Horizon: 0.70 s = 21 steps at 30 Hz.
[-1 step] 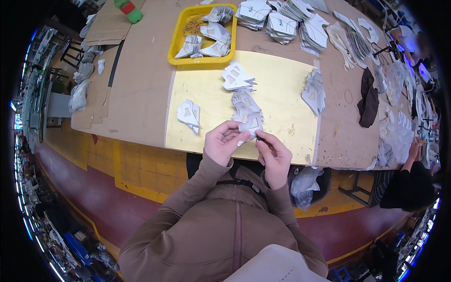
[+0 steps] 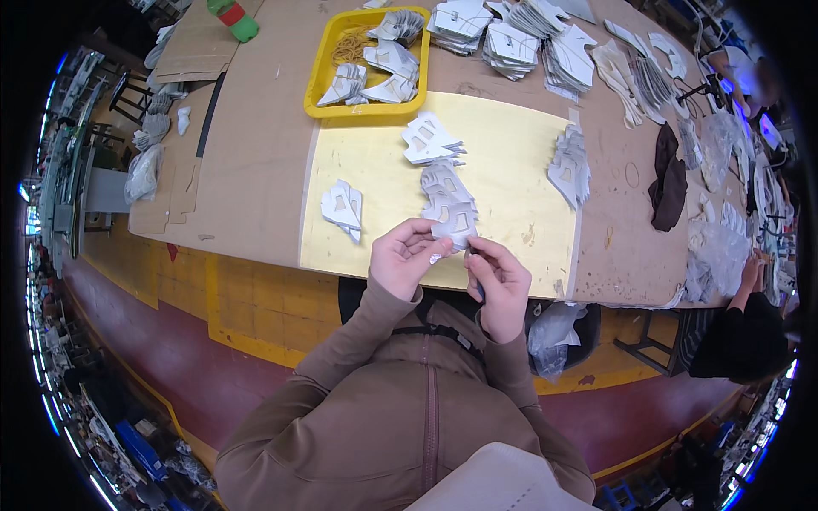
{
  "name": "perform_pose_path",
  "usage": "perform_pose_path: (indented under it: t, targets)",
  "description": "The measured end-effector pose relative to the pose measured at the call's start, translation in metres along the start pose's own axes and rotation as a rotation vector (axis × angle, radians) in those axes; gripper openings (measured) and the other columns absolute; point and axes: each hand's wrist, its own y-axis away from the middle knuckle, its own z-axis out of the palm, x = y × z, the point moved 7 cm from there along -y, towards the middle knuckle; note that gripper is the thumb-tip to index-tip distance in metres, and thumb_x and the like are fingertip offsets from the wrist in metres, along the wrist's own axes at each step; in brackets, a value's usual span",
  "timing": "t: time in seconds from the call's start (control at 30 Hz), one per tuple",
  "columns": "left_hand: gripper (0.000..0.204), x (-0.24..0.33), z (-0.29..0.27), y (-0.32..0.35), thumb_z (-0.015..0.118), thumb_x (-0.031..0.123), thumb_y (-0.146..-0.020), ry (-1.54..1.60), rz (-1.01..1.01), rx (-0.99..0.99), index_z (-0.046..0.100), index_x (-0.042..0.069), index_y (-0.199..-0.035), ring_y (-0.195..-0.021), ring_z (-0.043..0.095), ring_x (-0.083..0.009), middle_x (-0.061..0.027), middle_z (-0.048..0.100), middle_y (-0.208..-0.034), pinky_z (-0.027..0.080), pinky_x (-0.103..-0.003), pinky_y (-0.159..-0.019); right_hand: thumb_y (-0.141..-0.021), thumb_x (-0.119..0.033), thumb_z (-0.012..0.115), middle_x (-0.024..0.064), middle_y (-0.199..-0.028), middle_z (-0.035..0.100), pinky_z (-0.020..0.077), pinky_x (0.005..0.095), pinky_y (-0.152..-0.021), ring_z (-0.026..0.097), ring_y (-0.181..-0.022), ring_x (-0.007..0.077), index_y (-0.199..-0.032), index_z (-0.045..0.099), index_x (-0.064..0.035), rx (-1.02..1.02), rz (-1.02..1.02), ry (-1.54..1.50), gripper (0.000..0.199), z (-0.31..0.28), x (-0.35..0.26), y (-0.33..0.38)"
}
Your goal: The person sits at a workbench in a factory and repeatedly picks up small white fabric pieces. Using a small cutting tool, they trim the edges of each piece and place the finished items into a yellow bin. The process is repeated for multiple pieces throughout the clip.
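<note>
My left hand (image 2: 404,258) pinches the near edge of a light grey cut piece (image 2: 458,223) with a window-like cutout, just above the table's front edge. My right hand (image 2: 503,285) is closed around a thin dark pen-like tool (image 2: 481,291), mostly hidden by the fingers; its fingertips are at the piece's right corner. Beyond the held piece, overlapping grey pieces (image 2: 441,186) fan away from me. A stack of white cut pieces (image 2: 428,139) lies at their far end. Another small white stack (image 2: 341,205) sits left, and a fanned grey stack (image 2: 568,170) right.
A yellow sheet (image 2: 511,247) covers the middle of the brown table (image 2: 256,170). At the back stand a yellow tray (image 2: 317,95) with rubber bands and bundles, and white bundles (image 2: 511,47). A dark cloth (image 2: 668,183) lies right. A co-worker's arm (image 2: 750,285) shows far right.
The dark tool in my right hand has tilted, and more of it shows below the fingers. The held piece has shifted very slightly; the left hand stays in place.
</note>
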Motion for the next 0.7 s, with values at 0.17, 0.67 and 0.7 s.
perform_pose_path:
  t: [0.17, 0.67, 0.7]
  targets:
    - [0.025, -0.002, -0.005, -0.007, 0.067, -0.003, -0.089, -0.004, 0.008, 0.028, 0.057, -0.008, -0.112, -0.091, 0.066, -0.0121, -0.0108, 0.068, -0.100, 0.054, -0.024, -0.082, -0.090, 0.004, 0.063, 0.0075, -0.092, 0.065, 0.0463, 0.0221, -0.062, 0.059, -0.074, 0.0116, -0.104, 0.069, 0.0066, -0.058, -0.015, -0.024, 0.016, 0.005, -0.005, 0.003]
    - [0.025, 0.004, -0.029, -0.012, 0.065, -0.004, -0.088, -0.006, -0.042, 0.058, 0.058, -0.006, -0.113, -0.085, 0.066, -0.0129, -0.0116, 0.068, -0.097, 0.055, -0.025, -0.079, -0.084, 0.005, 0.066, 0.0162, -0.093, 0.068, 0.0517, 0.0311, -0.071, 0.066, -0.080, 0.0263, -0.114, 0.066, 0.0028, -0.135, -0.390, 0.697, 0.031, 0.027, -0.037, 0.004]
    - [0.026, 0.003, -0.027, -0.011, 0.065, -0.003, -0.088, 0.013, -0.067, 0.052, 0.058, -0.006, -0.113, -0.085, 0.066, -0.0129, -0.0116, 0.068, -0.097, 0.055, -0.025, -0.079, -0.083, 0.006, 0.067, 0.0120, -0.090, 0.068, 0.0448, 0.0241, -0.061, 0.055, -0.067, 0.0127, -0.112, 0.067, 0.0043, -0.114, -0.470, 0.726, 0.029, 0.028, -0.041, 0.005]
